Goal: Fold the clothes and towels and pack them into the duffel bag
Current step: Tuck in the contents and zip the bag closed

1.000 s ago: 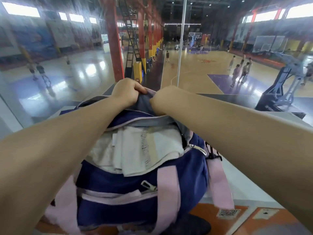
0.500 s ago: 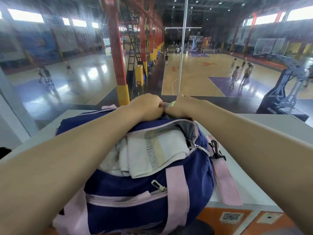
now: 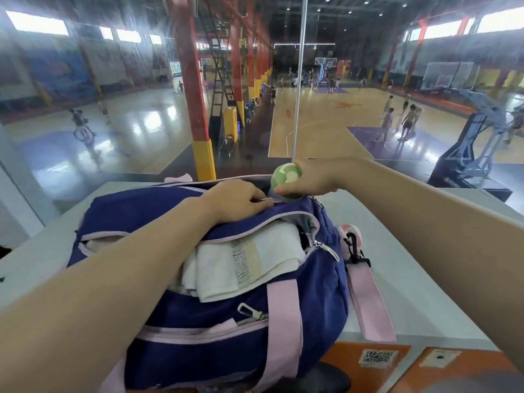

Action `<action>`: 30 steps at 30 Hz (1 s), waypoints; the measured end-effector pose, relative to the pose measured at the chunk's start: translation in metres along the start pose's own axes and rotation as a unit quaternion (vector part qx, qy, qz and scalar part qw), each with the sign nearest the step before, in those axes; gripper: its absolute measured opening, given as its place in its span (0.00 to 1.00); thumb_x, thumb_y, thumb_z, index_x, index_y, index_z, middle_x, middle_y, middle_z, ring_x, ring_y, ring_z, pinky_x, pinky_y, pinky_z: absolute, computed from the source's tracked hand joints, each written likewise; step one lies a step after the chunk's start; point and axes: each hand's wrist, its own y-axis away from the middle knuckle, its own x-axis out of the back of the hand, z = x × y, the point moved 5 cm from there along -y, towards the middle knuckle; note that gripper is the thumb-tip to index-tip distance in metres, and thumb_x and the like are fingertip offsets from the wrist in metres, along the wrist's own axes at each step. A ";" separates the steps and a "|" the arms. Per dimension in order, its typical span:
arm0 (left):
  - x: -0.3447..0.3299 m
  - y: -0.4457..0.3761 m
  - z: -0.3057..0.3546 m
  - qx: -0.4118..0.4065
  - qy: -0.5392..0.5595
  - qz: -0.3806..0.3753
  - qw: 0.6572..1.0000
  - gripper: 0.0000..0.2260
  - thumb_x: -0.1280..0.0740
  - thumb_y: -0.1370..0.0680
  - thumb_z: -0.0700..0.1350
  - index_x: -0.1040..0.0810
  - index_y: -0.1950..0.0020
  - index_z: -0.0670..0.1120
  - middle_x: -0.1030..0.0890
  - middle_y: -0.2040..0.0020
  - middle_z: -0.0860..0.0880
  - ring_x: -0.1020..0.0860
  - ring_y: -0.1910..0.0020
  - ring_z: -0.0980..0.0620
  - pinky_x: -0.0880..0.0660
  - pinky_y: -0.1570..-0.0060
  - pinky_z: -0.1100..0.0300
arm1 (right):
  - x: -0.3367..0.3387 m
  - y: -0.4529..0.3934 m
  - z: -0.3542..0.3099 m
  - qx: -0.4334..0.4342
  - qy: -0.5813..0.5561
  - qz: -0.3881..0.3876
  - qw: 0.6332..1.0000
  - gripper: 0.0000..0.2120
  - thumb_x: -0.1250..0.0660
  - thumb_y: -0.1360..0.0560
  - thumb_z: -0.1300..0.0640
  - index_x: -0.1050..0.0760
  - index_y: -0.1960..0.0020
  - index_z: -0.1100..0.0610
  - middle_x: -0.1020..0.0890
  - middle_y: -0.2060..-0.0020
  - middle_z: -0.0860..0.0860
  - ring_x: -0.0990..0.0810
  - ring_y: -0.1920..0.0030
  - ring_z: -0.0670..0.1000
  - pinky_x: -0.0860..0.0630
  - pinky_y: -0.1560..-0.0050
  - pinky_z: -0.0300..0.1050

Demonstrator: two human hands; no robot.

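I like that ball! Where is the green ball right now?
In the head view, the green ball sits in the right hand, at the far end of the duffel bag, just past the left hand.

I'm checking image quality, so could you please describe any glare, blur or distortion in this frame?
Head view: wide-angle bending stretches both forearms; window glare on the left court floor; streaky haze top left; duffel bag and white towel reasonably sharp.

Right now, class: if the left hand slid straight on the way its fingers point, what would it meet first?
Probably the green ball that the right hand holds, just past the left hand on the duffel bag; depth is unclear.
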 end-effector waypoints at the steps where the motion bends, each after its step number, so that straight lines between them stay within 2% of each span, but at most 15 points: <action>1: 0.001 0.004 0.002 -0.012 -0.007 0.031 0.999 0.19 0.43 0.19 0.59 0.18 0.55 0.49 0.18 0.59 0.51 0.22 0.58 0.51 0.27 0.54 0.54 | 0.000 -0.001 -0.001 0.003 -0.009 0.013 1.000 0.41 0.34 0.34 0.28 0.37 0.33 0.54 0.20 0.49 0.57 0.20 0.55 0.57 0.23 0.55 0.48; 4: 0.003 0.014 0.004 -0.042 -0.052 0.125 0.990 0.20 0.44 0.19 0.58 0.18 0.57 0.50 0.19 0.63 0.51 0.23 0.61 0.50 0.26 0.57 0.51 | 0.001 0.003 -0.001 0.002 -0.065 0.003 0.998 0.38 0.34 0.34 0.28 0.33 0.37 0.55 0.21 0.60 0.57 0.24 0.65 0.56 0.28 0.68 0.45; 6: 0.002 0.021 0.004 -0.054 -0.086 0.164 0.981 0.21 0.46 0.18 0.60 0.18 0.57 0.51 0.19 0.64 0.51 0.23 0.63 0.49 0.26 0.60 0.50 | 0.000 0.007 -0.003 0.002 -0.080 -0.013 0.997 0.39 0.33 0.34 0.28 0.34 0.37 0.56 0.20 0.60 0.60 0.26 0.67 0.56 0.30 0.70 0.45; 9: 0.000 0.029 0.006 -0.085 -0.103 0.217 0.967 0.26 0.53 0.21 0.63 0.19 0.59 0.52 0.19 0.66 0.50 0.23 0.66 0.48 0.32 0.67 0.54 | -0.005 0.011 -0.010 -0.009 -0.059 -0.039 0.997 0.43 0.32 0.34 0.29 0.42 0.31 0.52 0.18 0.55 0.62 0.24 0.66 0.57 0.27 0.67 0.46; 12: -0.001 0.040 0.007 -0.105 -0.104 0.257 0.955 0.27 0.54 0.21 0.62 0.21 0.62 0.51 0.19 0.67 0.50 0.23 0.67 0.49 0.35 0.69 0.56 | -0.009 0.018 -0.019 -0.019 -0.055 -0.032 0.998 0.42 0.33 0.31 0.31 0.46 0.28 0.51 0.19 0.52 0.61 0.17 0.59 0.60 0.18 0.61 0.50; 14: -0.002 0.043 0.005 -0.100 -0.104 0.265 0.953 0.28 0.54 0.21 0.63 0.21 0.62 0.50 0.18 0.67 0.50 0.22 0.67 0.48 0.32 0.69 0.54 | -0.009 0.022 -0.021 -0.031 -0.063 0.003 0.998 0.40 0.35 0.29 0.32 0.46 0.29 0.53 0.20 0.50 0.61 0.16 0.56 0.62 0.17 0.58 0.54; 16: 0.001 0.045 0.006 -0.096 -0.088 0.271 0.954 0.27 0.53 0.21 0.62 0.21 0.62 0.49 0.19 0.67 0.49 0.22 0.67 0.47 0.29 0.69 0.51 | -0.005 0.022 -0.022 -0.031 -0.048 0.092 0.994 0.36 0.37 0.28 0.33 0.43 0.31 0.53 0.21 0.45 0.59 0.18 0.56 0.61 0.19 0.55 0.54; 18: 0.003 0.046 0.008 -0.090 -0.078 0.263 0.957 0.27 0.53 0.21 0.62 0.21 0.61 0.49 0.18 0.65 0.50 0.22 0.66 0.47 0.28 0.68 0.51 | -0.003 0.024 -0.024 -0.011 -0.066 0.130 0.989 0.32 0.37 0.27 0.34 0.42 0.33 0.51 0.20 0.48 0.58 0.18 0.58 0.60 0.19 0.58 0.52; 21: 0.009 0.043 0.005 -0.061 -0.001 0.214 0.975 0.25 0.52 0.22 0.63 0.21 0.60 0.51 0.19 0.64 0.52 0.24 0.64 0.51 0.27 0.63 0.51 | -0.006 0.030 -0.023 0.024 -0.149 0.071 0.986 0.32 0.32 0.29 0.38 0.42 0.33 0.49 0.20 0.57 0.57 0.17 0.68 0.59 0.18 0.70 0.49; 22: 0.014 0.041 0.003 -0.043 0.068 0.214 0.973 0.22 0.50 0.21 0.61 0.22 0.61 0.52 0.20 0.65 0.52 0.24 0.64 0.53 0.28 0.61 0.53 | -0.006 0.033 -0.021 0.029 -0.152 0.067 0.986 0.33 0.32 0.28 0.38 0.42 0.32 0.50 0.20 0.56 0.57 0.17 0.68 0.58 0.18 0.70 0.48; 24: 0.030 0.036 -0.004 0.001 0.191 0.268 0.944 0.17 0.45 0.19 0.51 0.20 0.60 0.51 0.19 0.63 0.54 0.23 0.62 0.56 0.27 0.57 0.57 | -0.006 0.035 -0.018 0.037 -0.130 0.080 0.988 0.31 0.35 0.27 0.36 0.42 0.31 0.49 0.21 0.52 0.55 0.18 0.67 0.57 0.19 0.68 0.48; 26: 0.038 0.020 -0.019 0.060 0.207 0.276 0.937 0.10 0.41 0.20 0.44 0.21 0.50 0.49 0.18 0.55 0.55 0.22 0.55 0.57 0.27 0.52 0.60 | -0.007 0.034 -0.017 0.039 -0.127 0.097 0.986 0.25 0.43 0.22 0.36 0.41 0.32 0.49 0.22 0.51 0.56 0.21 0.68 0.55 0.23 0.65 0.46; 28: 0.035 -0.003 -0.033 0.103 0.141 0.181 0.968 0.10 0.39 0.21 0.45 0.23 0.41 0.50 0.20 0.48 0.55 0.24 0.48 0.55 0.28 0.46 0.58 | -0.006 0.029 -0.019 0.060 -0.137 0.132 0.980 0.18 0.50 0.17 0.43 0.35 0.34 0.52 0.23 0.46 0.56 0.22 0.61 0.56 0.30 0.58 0.45; 29: 0.031 -0.014 -0.036 0.105 0.112 0.125 0.980 0.10 0.39 0.20 0.46 0.23 0.41 0.50 0.21 0.47 0.53 0.24 0.47 0.54 0.28 0.44 0.56 | -0.004 0.026 -0.021 0.073 -0.135 0.159 0.975 0.16 0.52 0.16 0.48 0.31 0.36 0.53 0.23 0.43 0.55 0.23 0.54 0.59 0.33 0.55 0.44; 30: 0.027 -0.023 -0.037 0.105 0.093 0.079 0.987 0.08 0.39 0.20 0.48 0.22 0.45 0.49 0.20 0.50 0.51 0.24 0.49 0.52 0.27 0.47 0.55 | -0.002 0.023 -0.021 0.081 -0.136 0.189 0.969 0.15 0.51 0.16 0.51 0.28 0.42 0.53 0.22 0.46 0.53 0.25 0.50 0.60 0.35 0.54 0.44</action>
